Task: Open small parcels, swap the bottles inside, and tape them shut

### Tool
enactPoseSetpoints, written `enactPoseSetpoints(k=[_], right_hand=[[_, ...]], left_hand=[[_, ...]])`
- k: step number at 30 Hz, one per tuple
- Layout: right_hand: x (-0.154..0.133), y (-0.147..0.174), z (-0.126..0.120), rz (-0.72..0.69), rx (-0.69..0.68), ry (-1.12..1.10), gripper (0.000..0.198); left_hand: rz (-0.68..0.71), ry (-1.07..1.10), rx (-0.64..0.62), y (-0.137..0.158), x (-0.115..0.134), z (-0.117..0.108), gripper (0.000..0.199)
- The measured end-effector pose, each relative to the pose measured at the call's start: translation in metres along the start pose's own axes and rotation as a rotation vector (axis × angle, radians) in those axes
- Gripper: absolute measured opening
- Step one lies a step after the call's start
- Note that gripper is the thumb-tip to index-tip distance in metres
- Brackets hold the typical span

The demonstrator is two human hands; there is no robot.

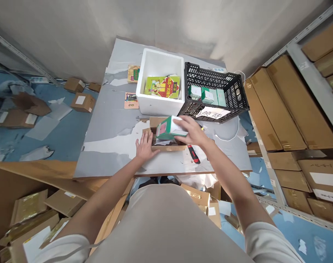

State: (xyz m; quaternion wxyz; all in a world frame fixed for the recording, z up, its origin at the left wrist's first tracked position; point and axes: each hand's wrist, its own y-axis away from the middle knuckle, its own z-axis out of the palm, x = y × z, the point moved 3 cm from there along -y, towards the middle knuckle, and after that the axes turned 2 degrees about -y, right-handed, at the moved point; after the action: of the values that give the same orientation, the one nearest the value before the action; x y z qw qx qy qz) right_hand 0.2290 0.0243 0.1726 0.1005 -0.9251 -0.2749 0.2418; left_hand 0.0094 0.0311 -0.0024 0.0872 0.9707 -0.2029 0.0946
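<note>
The right hand (193, 131) grips a green-and-white rectangular carton (166, 129), its fingers closed around the white side, and holds it tilted over the opening of a small open brown cardboard box (172, 148); whether the 2 touch, I cannot tell. The left hand (145, 148) lies on that box's left end, fingers slightly spread. The box sits on a grey counter (103, 160) near its front edge, with a red-and-black utility knife (194, 155) just beside its right end. Behind stand a white foam bin (158, 106) holding yellow-green printed packets (163, 87) and a black plastic crate (236, 95) containing green-and-white boxes (217, 97).
</note>
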Motion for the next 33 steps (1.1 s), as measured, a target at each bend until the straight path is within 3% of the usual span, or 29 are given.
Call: enactPoseSetpoints(k=[3,6,8,11,14,16,18,20,24,27,30,33], right_hand=[[-0.021,0.022,-0.056,0.015,0.082,0.042,0.062],[-0.041,0.051,-0.066,0.041,0.063,0.061,0.062],[-0.048,0.069,-0.039,0.05,-0.006,0.055,0.062],[-0.042,0.088,0.028,0.087,-0.178,0.011,0.06],[-0.028,0.097,0.087,0.132,-0.283,-0.022,0.061],[-0.02,0.098,0.109,0.143,-0.309,-0.044,0.063],[-0.016,0.096,0.118,0.147,-0.316,-0.062,0.065],[-0.015,0.094,0.12,0.149,-0.328,-0.08,0.065],[-0.019,0.095,0.124,0.152,-0.355,-0.155,0.067],[-0.022,0.105,0.128,0.186,-0.318,-0.241,0.085],[-0.021,0.12,0.127,0.288,-0.232,-0.321,0.102],[-0.02,0.131,0.122,0.353,-0.138,-0.401,0.09]], left_hand=[[-0.023,0.013,-0.027,-0.023,-0.003,-0.007,0.1],[-0.046,0.043,-0.045,-0.048,-0.006,-0.015,0.103],[-0.062,0.074,-0.041,-0.059,-0.007,-0.019,0.107],[-0.059,0.137,0.002,-0.056,-0.008,-0.024,0.108],[0.026,0.234,0.162,-0.023,-0.005,-0.028,0.09],[0.159,0.334,0.273,0.009,0.003,-0.028,0.072],[0.353,0.466,0.245,0.04,0.017,-0.023,0.067],[0.419,0.594,0.176,0.059,0.031,-0.016,0.069],[0.298,0.721,0.146,0.062,0.052,-0.006,0.083],[0.299,0.697,0.134,0.056,0.061,-0.003,0.085],[0.352,0.643,0.183,0.058,0.062,-0.005,0.072],[0.422,0.598,0.278,0.067,0.06,-0.012,0.041]])
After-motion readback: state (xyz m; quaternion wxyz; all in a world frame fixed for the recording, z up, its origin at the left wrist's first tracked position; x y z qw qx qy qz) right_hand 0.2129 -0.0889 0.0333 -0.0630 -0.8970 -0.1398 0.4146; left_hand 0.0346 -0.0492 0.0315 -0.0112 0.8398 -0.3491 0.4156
